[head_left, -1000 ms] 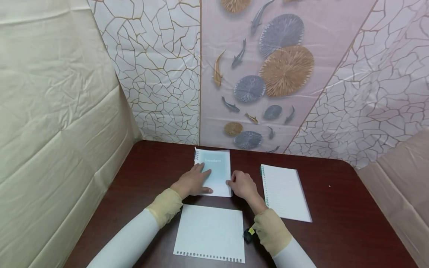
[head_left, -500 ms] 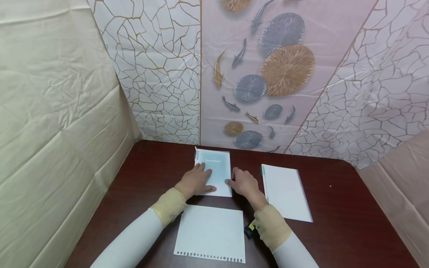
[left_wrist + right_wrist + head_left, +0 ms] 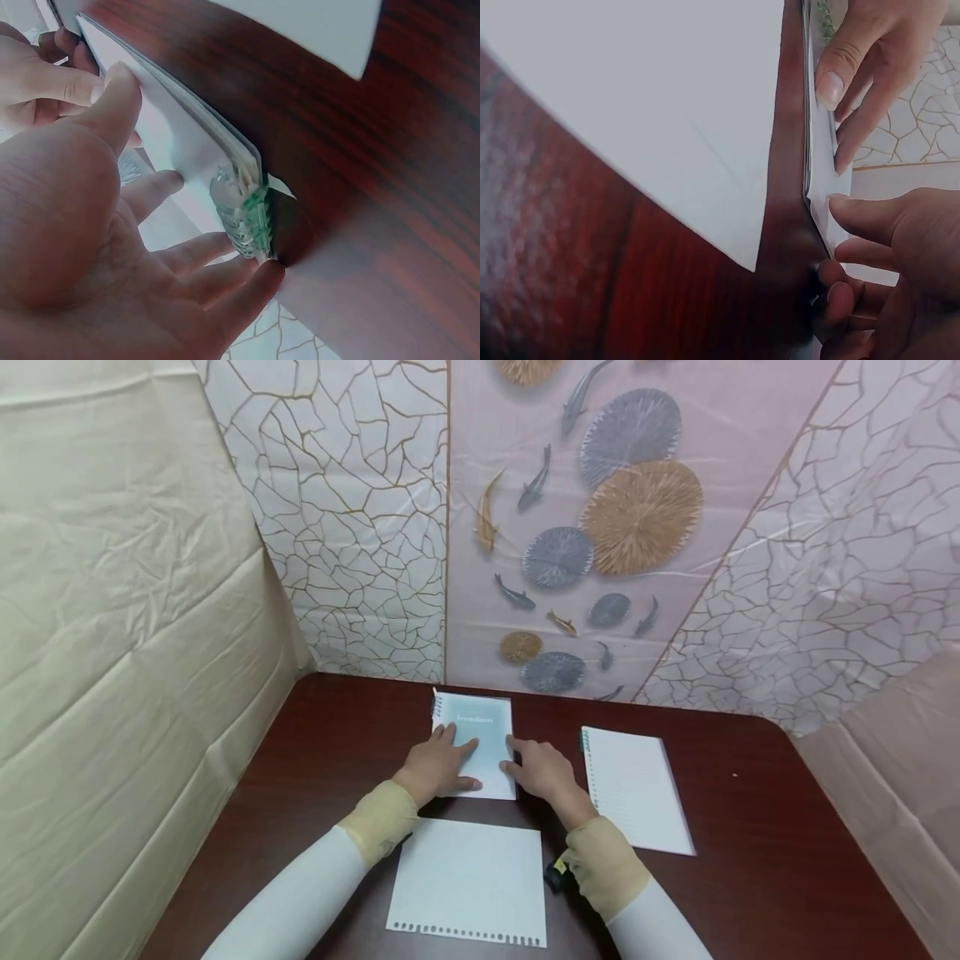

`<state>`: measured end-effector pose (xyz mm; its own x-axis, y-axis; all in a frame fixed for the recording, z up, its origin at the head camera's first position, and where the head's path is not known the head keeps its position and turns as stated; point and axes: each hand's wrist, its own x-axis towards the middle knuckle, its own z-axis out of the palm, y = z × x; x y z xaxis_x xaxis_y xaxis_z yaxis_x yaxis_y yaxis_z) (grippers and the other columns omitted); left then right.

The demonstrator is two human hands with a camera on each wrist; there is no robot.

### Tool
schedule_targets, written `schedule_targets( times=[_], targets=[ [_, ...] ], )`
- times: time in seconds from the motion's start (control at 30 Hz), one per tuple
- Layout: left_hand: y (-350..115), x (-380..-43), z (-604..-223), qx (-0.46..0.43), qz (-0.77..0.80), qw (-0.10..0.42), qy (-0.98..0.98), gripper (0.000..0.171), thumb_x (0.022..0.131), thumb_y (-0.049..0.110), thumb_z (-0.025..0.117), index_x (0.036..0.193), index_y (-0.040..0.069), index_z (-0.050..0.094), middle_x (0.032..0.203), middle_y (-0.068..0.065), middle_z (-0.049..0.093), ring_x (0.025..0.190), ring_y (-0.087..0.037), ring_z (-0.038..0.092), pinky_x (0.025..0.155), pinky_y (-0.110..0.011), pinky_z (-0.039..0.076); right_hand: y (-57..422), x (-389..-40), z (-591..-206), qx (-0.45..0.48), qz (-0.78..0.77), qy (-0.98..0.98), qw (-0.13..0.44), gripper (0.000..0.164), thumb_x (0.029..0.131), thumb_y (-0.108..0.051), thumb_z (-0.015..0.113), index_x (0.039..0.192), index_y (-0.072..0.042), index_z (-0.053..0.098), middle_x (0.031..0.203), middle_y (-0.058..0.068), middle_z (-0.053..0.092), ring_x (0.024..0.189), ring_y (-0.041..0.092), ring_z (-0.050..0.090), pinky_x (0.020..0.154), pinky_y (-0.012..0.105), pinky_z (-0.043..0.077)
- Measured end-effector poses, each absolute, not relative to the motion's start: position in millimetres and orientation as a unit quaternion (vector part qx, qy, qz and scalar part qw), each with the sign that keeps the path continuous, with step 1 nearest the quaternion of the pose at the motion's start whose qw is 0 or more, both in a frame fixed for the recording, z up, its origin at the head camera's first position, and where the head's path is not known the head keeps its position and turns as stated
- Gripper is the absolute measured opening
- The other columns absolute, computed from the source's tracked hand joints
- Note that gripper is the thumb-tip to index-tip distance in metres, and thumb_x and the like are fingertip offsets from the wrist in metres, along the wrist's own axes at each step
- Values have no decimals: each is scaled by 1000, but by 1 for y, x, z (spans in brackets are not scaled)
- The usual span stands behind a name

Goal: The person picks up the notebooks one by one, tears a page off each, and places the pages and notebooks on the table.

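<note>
Head view shows a smooth, rectangular, coil-bound notebook [image 3: 491, 747] under the spread left hand [image 3: 433, 767]; the right hand [image 3: 546, 771] touches its edge, pinching or not I cannot tell. Nearer than both hands lies perforated white paper [image 3: 468, 878].

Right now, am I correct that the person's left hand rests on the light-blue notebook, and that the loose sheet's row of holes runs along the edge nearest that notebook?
Not quite: the head view shows the row of holes along the loose sheet edge farthest from the light-blue notebook. The left hand does rest on that notebook.
</note>
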<state>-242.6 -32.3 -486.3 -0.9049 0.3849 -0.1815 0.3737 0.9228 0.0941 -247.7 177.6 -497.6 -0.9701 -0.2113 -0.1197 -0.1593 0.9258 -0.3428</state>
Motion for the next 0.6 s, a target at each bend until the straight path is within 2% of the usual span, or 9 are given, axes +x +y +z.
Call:
schedule_targets(
  times=[0.13, 0.27, 0.33, 0.47, 0.53, 0.6],
  targets=[
    [-34, -244, -484, 191, 24, 102, 976, 82, 94, 67, 68, 163, 27, 47, 169, -22, 33, 156, -41, 33, 108, -53, 52, 177, -248, -496, -109, -162, 978, 71, 59, 102, -40, 71, 153, -12, 59, 126, 18, 74, 91, 28, 72, 69, 43, 58],
    [-40, -246, -484, 195, 29, 98, 975, 82, 93, 66, 70, 162, 27, 49, 168, -22, 34, 155, -41, 34, 107, -54, 53, 173, -248, -495, -118, -147, 980, 69, 63, 101, -45, 72, 153, -13, 59, 123, 15, 75, 90, 26, 72, 66, 40, 57],
    [-44, -246, -485, 196, 31, 97, 975, 82, 93, 65, 71, 161, 27, 49, 168, -22, 35, 155, -40, 34, 107, -54, 53, 170, -249, -495, -125, -144, 979, 71, 64, 100, -47, 73, 153, -14, 59, 120, 15, 76, 84, 25, 70, 62, 39, 56],
    [-53, -245, -485, 196, 35, 100, 975, 82, 92, 64, 73, 161, 27, 50, 168, -22, 35, 155, -40, 34, 108, -55, 52, 163, -248, -496, -136, -145, 977, 73, 66, 99, -48, 74, 153, -13, 59, 95, 11, 75, 66, 19, 60, 55, 36, 50],
    [-57, -244, -484, 196, 41, 103, 974, 81, 92, 63, 74, 160, 26, 50, 168, -23, 35, 155, -41, 34, 109, -56, 51, 159, -247, -496, -138, -140, 978, 70, 67, 98, -49, 75, 152, -13, 60, 87, 9, 73, 65, 17, 59, 55, 35, 50],
    [-60, -244, -485, 196, 45, 105, 974, 82, 91, 62, 74, 160, 25, 51, 167, -23, 35, 155, -41, 34, 109, -57, 50, 156, -246, -495, -142, -136, 978, 66, 67, 97, -49, 75, 151, -12, 61, 88, 10, 73, 69, 16, 60, 57, 34, 52]
  ],
)
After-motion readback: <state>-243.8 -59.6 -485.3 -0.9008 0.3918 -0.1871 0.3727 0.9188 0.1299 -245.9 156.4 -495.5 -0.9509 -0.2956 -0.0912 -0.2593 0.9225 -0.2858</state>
